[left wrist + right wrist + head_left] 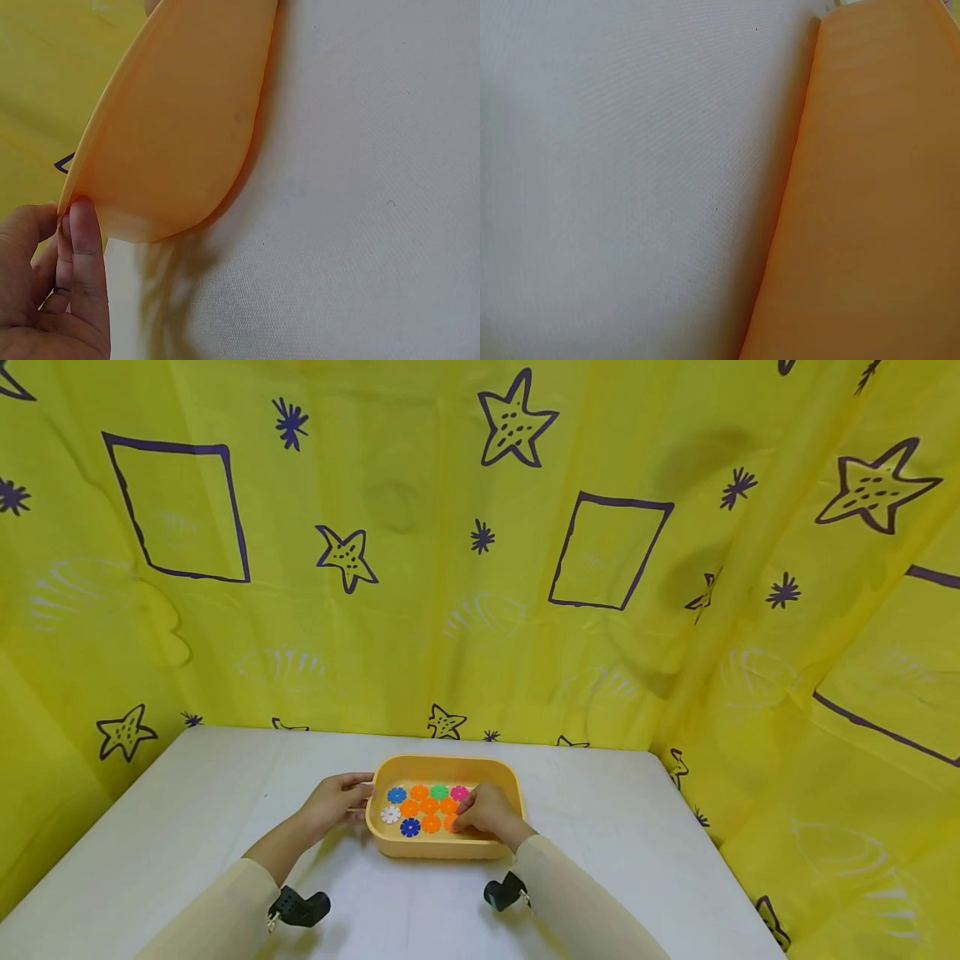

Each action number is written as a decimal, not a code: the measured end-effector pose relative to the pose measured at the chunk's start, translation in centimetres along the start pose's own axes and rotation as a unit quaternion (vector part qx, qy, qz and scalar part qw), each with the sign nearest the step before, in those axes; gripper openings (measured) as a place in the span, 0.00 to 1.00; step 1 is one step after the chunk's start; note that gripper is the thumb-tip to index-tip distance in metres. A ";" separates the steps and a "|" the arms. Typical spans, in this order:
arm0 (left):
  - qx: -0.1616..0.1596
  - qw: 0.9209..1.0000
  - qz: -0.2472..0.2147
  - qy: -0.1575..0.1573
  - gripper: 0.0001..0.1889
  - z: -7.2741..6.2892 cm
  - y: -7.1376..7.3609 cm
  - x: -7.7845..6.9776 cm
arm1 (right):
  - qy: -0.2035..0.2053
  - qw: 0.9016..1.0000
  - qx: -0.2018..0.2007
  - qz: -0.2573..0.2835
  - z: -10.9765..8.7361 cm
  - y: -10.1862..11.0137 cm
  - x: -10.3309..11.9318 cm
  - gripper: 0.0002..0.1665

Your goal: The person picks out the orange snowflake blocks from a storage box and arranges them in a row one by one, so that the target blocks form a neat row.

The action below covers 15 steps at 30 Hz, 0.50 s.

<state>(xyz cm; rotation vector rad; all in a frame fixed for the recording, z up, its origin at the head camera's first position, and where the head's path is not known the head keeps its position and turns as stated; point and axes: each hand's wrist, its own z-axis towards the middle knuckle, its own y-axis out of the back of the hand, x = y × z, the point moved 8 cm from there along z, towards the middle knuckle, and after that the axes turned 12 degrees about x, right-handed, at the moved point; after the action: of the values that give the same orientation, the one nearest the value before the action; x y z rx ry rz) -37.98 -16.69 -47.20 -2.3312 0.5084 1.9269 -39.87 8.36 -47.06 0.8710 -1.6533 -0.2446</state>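
Note:
A shallow orange-yellow plastic tub (pixel 450 847) stands on the white table, holding several flat, notched snowflake discs in rows. Around its left end, my left hand (pixel 341 802) grips the rim; the left wrist view shows the thumb and fingers of that hand (pixel 75 277) on either side of the rim. My right hand (pixel 487 810) reaches into the right part of the tub. Its fingers are curled down and pinch an orange snowflake disc (pixel 449 823), partly covered by the fingertips. The right wrist view has only the tub's outer wall (pixel 870 187), not the hand.
Other discs lie flat in the tub: a blue one (pixel 397 795), a white one (pixel 390 814), a navy one (pixel 410 827), a green one (pixel 439 792), a pink one (pixel 459 793) and several orange ones. A yellow patterned curtain (pixel 420 635) surrounds the white table (pixel 600 827).

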 end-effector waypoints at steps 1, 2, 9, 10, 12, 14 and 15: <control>0.001 1.000 0.001 -0.001 0.23 0.0 0.0 0.0 | -0.002 1.000 0.001 0.002 0.0 0.0 0.0 0.12; 0.001 1.000 0.000 -0.001 0.23 0.0 0.0 0.0 | -0.004 1.000 0.002 0.004 0.0 0.0 -0.1 0.12; 0.000 1.000 0.002 0.004 0.24 -0.1 0.0 0.0 | 0.001 1.000 0.001 0.006 -0.2 0.0 0.1 0.12; 0.000 1.000 0.002 0.005 0.24 -0.1 -0.1 0.0 | 0.002 1.000 0.000 0.006 -0.3 0.1 0.2 0.12; 0.001 1.000 0.002 0.005 0.24 -0.2 -0.1 -0.1 | 0.007 1.000 0.001 0.000 -0.5 0.1 0.4 0.12; 0.001 1.000 0.001 0.004 0.24 -0.2 -0.1 -0.2 | 0.012 1.000 0.001 -0.004 -0.6 0.2 0.6 0.13; 0.001 1.000 -0.001 0.004 0.24 -0.2 -0.1 -0.3 | 0.010 1.000 0.002 0.002 -0.5 0.2 0.5 0.13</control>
<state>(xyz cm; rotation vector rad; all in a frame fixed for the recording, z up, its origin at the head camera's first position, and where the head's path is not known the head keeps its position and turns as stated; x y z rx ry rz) -37.76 -16.61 -46.91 -2.3394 0.5072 1.9157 -39.47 8.29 -46.39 0.8705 -1.6375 -0.2305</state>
